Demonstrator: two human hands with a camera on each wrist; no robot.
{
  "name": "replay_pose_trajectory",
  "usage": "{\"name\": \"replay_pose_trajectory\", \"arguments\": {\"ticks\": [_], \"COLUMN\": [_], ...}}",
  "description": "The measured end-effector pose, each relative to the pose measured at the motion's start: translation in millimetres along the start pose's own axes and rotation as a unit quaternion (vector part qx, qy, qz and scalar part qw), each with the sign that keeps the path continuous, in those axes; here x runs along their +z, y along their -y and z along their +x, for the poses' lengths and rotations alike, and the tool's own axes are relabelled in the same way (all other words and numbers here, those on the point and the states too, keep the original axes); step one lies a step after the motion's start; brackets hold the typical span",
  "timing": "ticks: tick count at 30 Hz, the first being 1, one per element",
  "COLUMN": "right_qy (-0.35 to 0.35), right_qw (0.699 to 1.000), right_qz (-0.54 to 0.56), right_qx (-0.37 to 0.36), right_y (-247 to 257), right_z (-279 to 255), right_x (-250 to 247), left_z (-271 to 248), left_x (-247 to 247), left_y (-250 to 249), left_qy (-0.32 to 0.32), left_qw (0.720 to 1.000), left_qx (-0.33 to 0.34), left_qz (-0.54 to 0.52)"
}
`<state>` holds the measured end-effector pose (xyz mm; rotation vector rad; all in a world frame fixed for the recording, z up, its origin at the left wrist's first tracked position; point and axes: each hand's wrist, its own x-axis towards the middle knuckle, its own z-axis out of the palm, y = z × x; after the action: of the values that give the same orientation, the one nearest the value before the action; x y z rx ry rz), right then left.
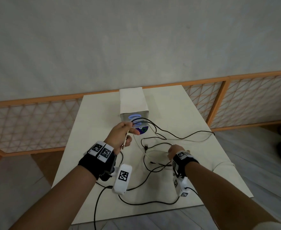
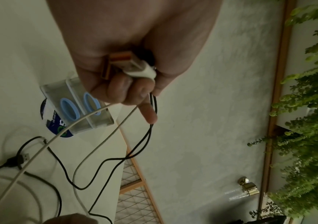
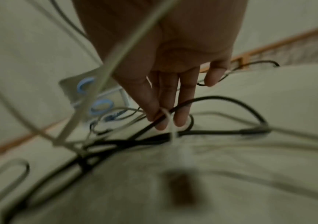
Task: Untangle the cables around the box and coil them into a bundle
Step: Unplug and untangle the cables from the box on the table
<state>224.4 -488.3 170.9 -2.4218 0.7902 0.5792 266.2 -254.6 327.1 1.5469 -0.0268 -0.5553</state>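
A long white box (image 1: 133, 100) with a clear end holding blue rings (image 2: 81, 109) lies at the far middle of the white table (image 1: 202, 163). My left hand (image 1: 122, 135) is raised in front of that end. It grips a white USB plug (image 2: 135, 65) together with strands of black cable (image 2: 150, 133) and white cable (image 2: 104, 141). Loose black cable (image 1: 182, 138) and white cable (image 1: 139, 146) sprawl over the table. My right hand (image 1: 173, 151) reaches down into them with straight fingertips (image 3: 161, 121) touching a white loop and a black strand; this view is blurred.
A black USB plug (image 1: 146, 146) lies between my hands. A round blue disc (image 1: 143, 130) sits under the box's near end. Black wrist-camera leads (image 1: 146, 203) trail over the table's front edge. A wooden lattice screen (image 1: 28, 127) runs behind the table, and green foliage (image 2: 307, 121) hangs by the wall.
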Motion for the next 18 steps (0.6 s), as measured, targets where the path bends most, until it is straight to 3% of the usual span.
{"name": "replay_pose_trajectory", "arguments": {"ticks": [3,6,8,10,12,15,16,18], "right_qy": [-0.064,-0.134,-0.139,-0.156,-0.16,-0.098,-0.092,-0.117], "right_qw": [0.979,0.936,0.916,0.892,0.85,0.788,0.793,0.85], "right_qz": [0.19,0.3,0.331,0.379,0.471,0.585,0.577,0.472], "right_qx": [-0.026,-0.124,-0.181,-0.188,-0.175,-0.168,-0.174,-0.201], "right_y": [12.8,25.5,31.2,32.9,32.6,29.4,28.8,27.0], "right_z": [-8.2,-31.3,-48.8,-60.7,-73.8,-88.7,-92.2,-97.7], "right_x": [-21.9,-53.9,-75.1,-96.2,-116.7,-132.6,-134.1,-135.0], "left_z": [0.3,0.9,-0.1,-0.4,2.4,9.4,11.7,16.5], "left_x": [-4.3,-8.7,-9.3,-9.1,-9.0,-8.5,-8.0,-6.3], "left_y": [3.3,6.0,5.7,4.6,5.1,7.1,7.1,4.8], "left_qy": [0.007,0.021,0.032,0.032,0.026,0.021,0.015,0.002], "left_qw": [1.0,0.999,0.998,0.998,0.998,0.999,0.999,1.0], "left_qx": [-0.002,-0.026,-0.036,-0.036,-0.029,-0.018,-0.013,-0.007], "left_qz": [-0.007,-0.035,-0.046,-0.047,-0.044,-0.046,-0.043,-0.028]}}
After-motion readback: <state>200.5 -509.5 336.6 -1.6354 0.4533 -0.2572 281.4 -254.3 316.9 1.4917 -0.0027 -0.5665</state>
